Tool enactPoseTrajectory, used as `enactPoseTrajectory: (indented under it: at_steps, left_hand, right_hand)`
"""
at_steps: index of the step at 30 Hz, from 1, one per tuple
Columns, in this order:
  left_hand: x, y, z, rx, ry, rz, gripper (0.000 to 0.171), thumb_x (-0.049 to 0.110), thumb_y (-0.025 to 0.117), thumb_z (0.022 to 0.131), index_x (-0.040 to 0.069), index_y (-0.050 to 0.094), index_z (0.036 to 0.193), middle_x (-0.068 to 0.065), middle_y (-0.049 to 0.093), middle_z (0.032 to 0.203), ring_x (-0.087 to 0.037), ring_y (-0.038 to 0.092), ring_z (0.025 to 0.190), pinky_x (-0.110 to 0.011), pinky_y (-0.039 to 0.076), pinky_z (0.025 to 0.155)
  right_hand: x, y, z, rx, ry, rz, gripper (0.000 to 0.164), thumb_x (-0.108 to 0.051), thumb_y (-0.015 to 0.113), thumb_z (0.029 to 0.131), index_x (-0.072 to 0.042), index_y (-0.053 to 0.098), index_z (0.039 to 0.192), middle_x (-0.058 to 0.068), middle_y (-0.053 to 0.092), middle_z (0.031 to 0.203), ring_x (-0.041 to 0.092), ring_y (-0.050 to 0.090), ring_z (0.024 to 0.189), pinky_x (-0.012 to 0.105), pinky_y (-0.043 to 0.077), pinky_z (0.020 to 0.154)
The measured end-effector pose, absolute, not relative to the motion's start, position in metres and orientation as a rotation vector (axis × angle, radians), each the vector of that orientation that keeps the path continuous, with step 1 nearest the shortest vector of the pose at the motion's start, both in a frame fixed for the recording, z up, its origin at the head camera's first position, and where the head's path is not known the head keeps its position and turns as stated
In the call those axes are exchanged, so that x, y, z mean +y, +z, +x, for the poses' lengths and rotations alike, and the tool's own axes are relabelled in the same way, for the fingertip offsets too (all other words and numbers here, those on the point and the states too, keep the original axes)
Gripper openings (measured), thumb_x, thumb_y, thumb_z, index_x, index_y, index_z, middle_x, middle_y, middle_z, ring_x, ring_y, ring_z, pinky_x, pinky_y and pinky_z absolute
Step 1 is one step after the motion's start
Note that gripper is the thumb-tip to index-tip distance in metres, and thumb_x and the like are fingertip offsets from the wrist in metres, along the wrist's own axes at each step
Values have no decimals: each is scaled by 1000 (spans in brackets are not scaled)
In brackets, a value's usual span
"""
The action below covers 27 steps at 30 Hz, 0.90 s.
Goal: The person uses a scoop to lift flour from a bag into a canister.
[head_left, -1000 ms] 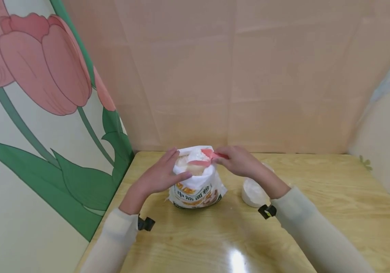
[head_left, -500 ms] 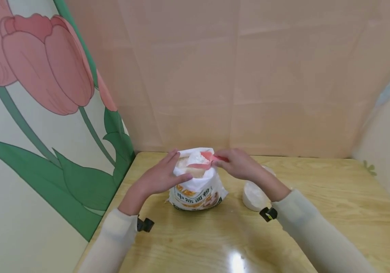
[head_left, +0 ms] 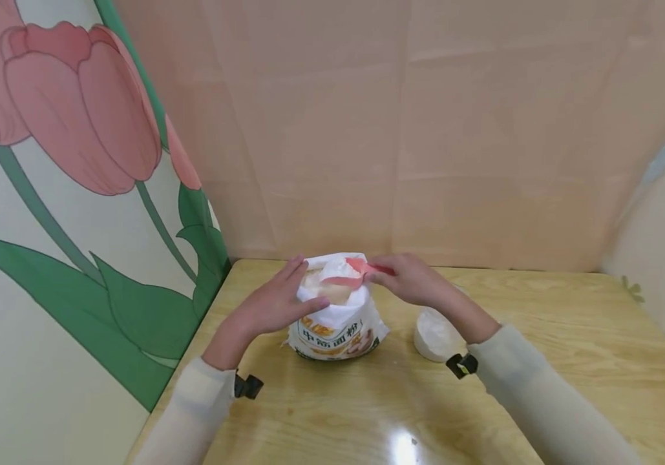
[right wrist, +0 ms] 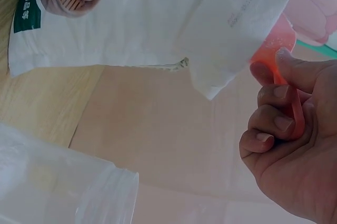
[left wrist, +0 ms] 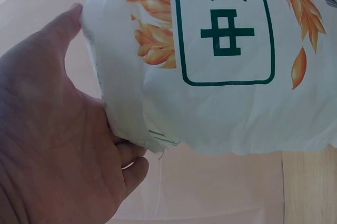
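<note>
A white flour bag [head_left: 335, 329] with green Chinese lettering stands upright on the table, its mouth folded outward. My left hand [head_left: 268, 300] holds the bag's left rim; its thumb lies along the front edge, and in the left wrist view lower fingers curl at the bag's side. My right hand [head_left: 410, 279] grips the handle of a red scoop [head_left: 344, 281], fingers wrapped around it as the right wrist view shows. White flour [head_left: 335, 268] is heaped in the scoop, which is at the bag's mouth. The bag's front hides the scoop's bowl in the right wrist view.
A clear plastic jar [head_left: 433, 336] with a screw-thread neck stands right of the bag, partly behind my right forearm. The wooden table [head_left: 309, 413] meets a pink cloth backdrop [head_left: 425, 161] behind the bag. A tulip-printed panel [head_left: 76, 258] rises at the left.
The head view has shifted slightly. Both hands stay at the bag's mouth, and the flour-filled scoop keeps nearly the same place, perhaps a touch further right.
</note>
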<state>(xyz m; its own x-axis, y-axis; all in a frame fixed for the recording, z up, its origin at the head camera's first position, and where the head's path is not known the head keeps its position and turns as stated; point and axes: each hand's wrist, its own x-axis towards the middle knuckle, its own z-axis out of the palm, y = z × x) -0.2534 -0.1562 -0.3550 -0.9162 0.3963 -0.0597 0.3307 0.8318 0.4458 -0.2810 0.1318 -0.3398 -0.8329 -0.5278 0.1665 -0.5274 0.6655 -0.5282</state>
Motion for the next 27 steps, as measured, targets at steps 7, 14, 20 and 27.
enactPoseTrajectory:
  at_steps: [7,14,20,27]
  left_hand:
    - [-152,-358,-256,2892,571,593,107,82,41,90,9,11,163,-5,2,171,-21,5,157,-48,23,123]
    - [-154,-355,-255,2903,522,642,110,85,36,89,7,12,162,-4,1,171,-20,4,157,-45,21,124]
    - [-158,-355,-255,2914,495,657,108,84,34,90,7,12,163,-4,1,171,-18,2,157,-44,20,124]
    - [-159,-355,-254,2918,487,659,107,84,33,91,6,13,162,-4,2,171,-19,3,157,-44,20,124]
  right_hand:
    - [143,-337,-277,2911,-908,-904,31,-26,66,100,-8,72,125,7,74,110,26,67,102,51,53,92]
    - [157,-334,-272,2925,-901,-898,25,-24,66,100,-10,73,119,2,73,99,21,64,91,46,52,86]
    - [175,-330,-268,2948,-901,-899,23,-21,67,100,-9,73,118,1,72,98,20,61,87,43,51,83]
    - [201,-327,-256,2982,-871,-830,33,-27,67,99,-8,70,126,4,72,105,20,59,87,41,50,79]
